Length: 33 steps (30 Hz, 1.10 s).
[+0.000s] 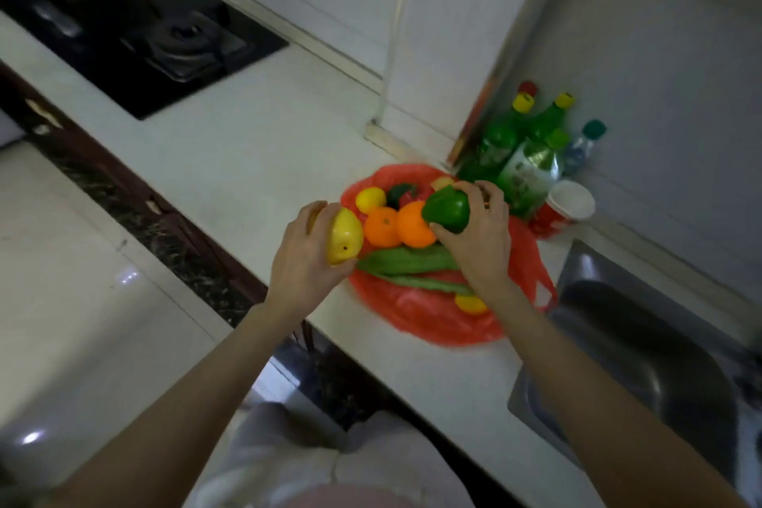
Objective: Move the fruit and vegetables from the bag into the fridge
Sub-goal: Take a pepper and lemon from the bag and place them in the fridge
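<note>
The worktop (255,161) carried the red bag (429,313), spread flat with oranges (398,225) and long greens (408,262) on it. The left hand (303,260) curled its grip round a yellow fruit (344,237); the right hand (480,233) pinched a green pepper (447,208). With both hands full, opening the fridge could shake one loose.

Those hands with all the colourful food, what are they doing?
A person is taking produce out of a red plastic bag lying open on the kitchen counter. The left hand grips a yellow pepper, and the right hand grips a green pepper just above the bag. Two oranges, a lemon and long green vegetables are still on the bag. No fridge is in view.
</note>
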### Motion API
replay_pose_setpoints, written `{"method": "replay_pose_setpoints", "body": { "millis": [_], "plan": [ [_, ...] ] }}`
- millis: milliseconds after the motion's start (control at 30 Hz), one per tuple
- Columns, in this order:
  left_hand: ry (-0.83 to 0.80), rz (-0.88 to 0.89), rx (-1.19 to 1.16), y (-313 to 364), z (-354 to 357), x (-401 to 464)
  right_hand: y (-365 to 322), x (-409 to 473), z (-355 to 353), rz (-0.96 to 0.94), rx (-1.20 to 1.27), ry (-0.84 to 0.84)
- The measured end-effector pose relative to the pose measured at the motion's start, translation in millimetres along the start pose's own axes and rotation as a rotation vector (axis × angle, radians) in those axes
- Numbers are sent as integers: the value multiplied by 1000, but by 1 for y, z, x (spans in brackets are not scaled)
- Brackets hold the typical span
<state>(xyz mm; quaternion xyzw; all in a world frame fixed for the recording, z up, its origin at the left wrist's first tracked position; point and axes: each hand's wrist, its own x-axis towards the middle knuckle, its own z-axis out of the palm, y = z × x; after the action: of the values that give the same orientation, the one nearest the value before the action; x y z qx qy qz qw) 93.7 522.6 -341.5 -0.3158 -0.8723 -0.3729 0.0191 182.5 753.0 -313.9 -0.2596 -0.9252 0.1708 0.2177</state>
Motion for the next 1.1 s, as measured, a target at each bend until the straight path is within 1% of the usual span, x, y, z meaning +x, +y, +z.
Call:
{"method": "replay_pose_setpoints", "body": {
  "millis": [133,233,433,800,967,1100],
  "plan": [
    [139,-105,-7,-33,-62,23,-79,39,7,-124,105,59],
    [228,-164,26,-65,-114,34,-144,56,27,-228,184,51],
    [374,-258,99,-147,-218,32,-273,70,88,-413,293,-41],
    [552,-511,275,-285,-379,-30,-499,49,207,-683,443,-295],
    [623,-584,328,-352,-452,-31,-602,63,250,-826,498,-345],
    [664,-629,378,-418,-515,-12,-688,92,296,-907,521,-340]
  ]
}}
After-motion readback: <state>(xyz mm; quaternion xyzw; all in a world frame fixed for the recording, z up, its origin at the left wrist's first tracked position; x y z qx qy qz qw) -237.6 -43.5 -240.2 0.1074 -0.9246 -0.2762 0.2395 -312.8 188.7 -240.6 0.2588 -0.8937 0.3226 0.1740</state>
